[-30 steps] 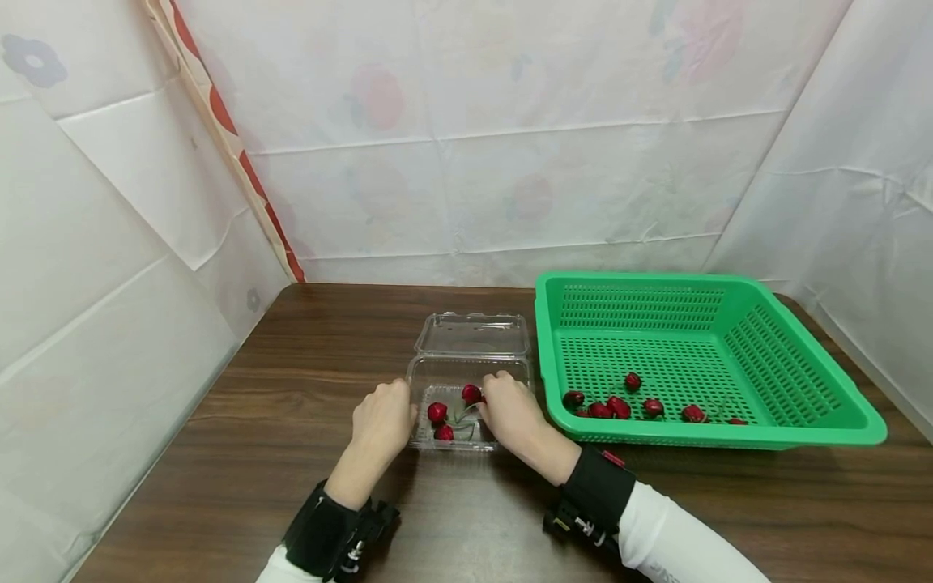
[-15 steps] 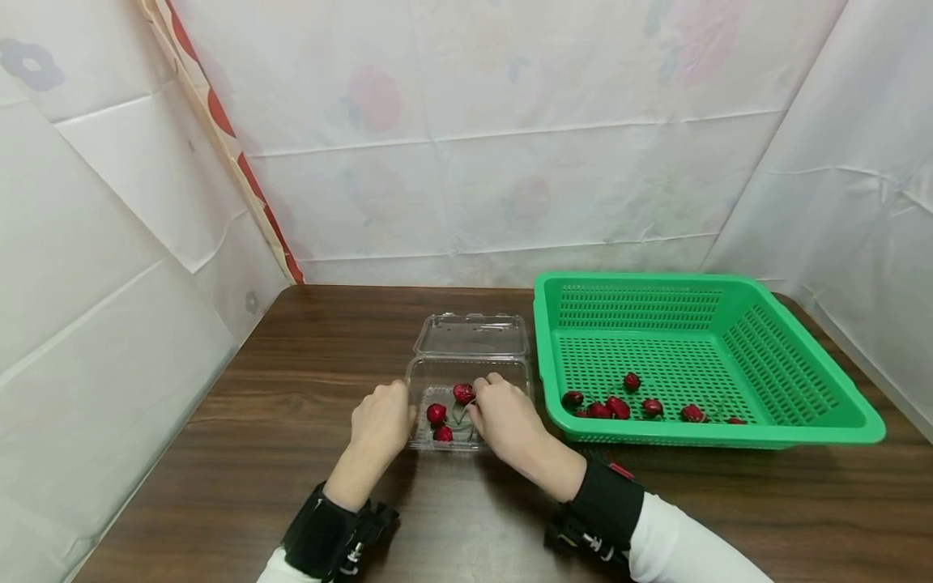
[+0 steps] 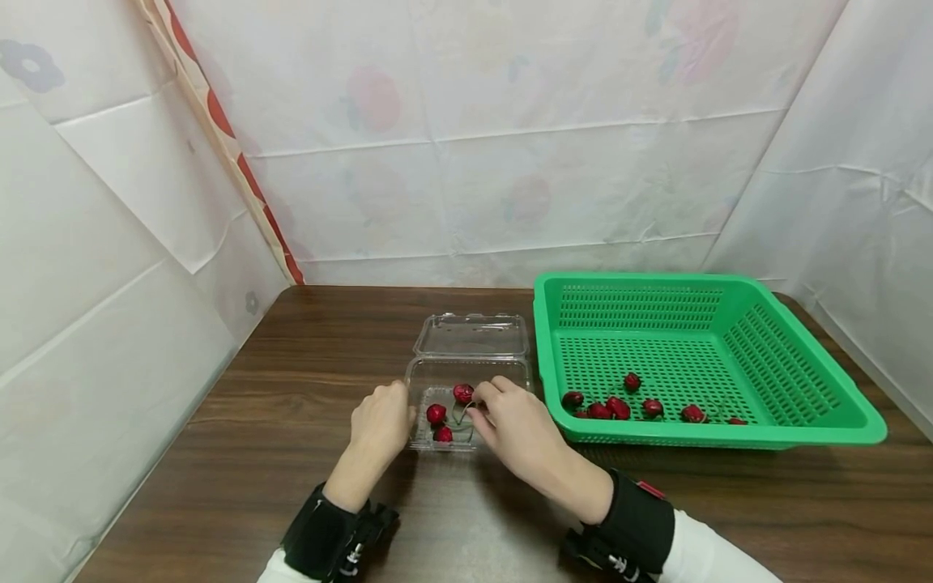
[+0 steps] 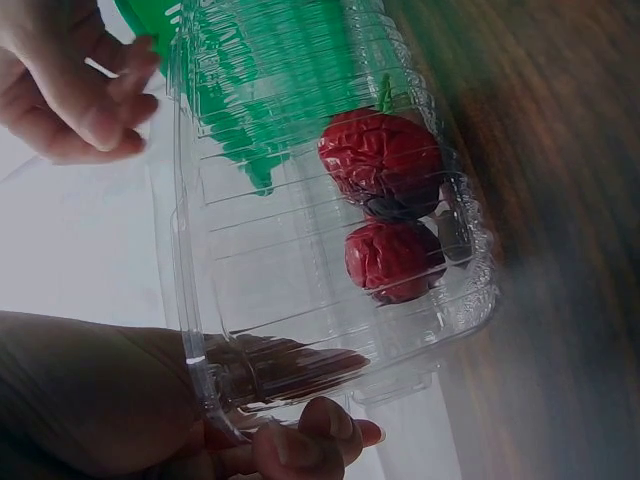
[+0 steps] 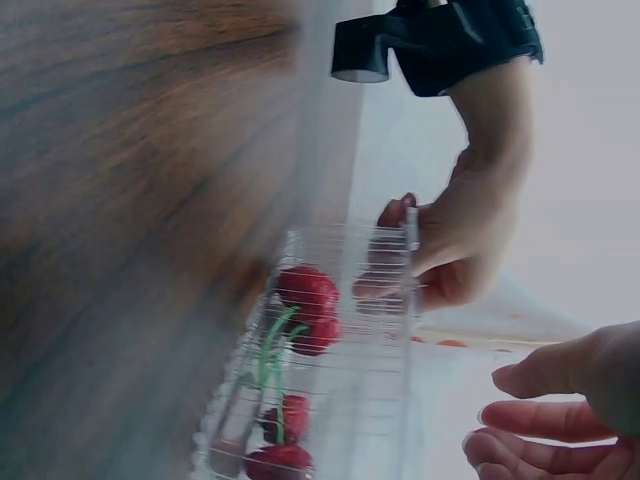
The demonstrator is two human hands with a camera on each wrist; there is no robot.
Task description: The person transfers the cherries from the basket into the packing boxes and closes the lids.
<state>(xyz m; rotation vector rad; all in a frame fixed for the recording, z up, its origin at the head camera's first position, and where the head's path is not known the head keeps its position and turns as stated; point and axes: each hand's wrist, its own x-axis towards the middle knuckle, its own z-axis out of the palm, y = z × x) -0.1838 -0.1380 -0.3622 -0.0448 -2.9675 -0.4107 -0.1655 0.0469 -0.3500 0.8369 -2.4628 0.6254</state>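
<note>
A clear plastic clamshell box stands on the table with its lid raised at the back. Several red, wrinkled cherries with green stems lie in it, including a back cherry and a front cherry. My left hand grips the box's left wall, thumb and fingers on either side of it in the left wrist view. My right hand hovers over the box's right side, near the back cherry. Its thumb and fingers are parted with nothing between them, as the right hand shows in its own wrist view.
A green perforated basket stands right beside the box. Several loose cherries lie along its near side. The dark wood table meets white patterned sheets at the back and sides.
My right hand shifted left with the back cherry, which ended slightly further left. Its fingers have since parted and its wrist has swung right. My left hand keeps its hold on the box.
</note>
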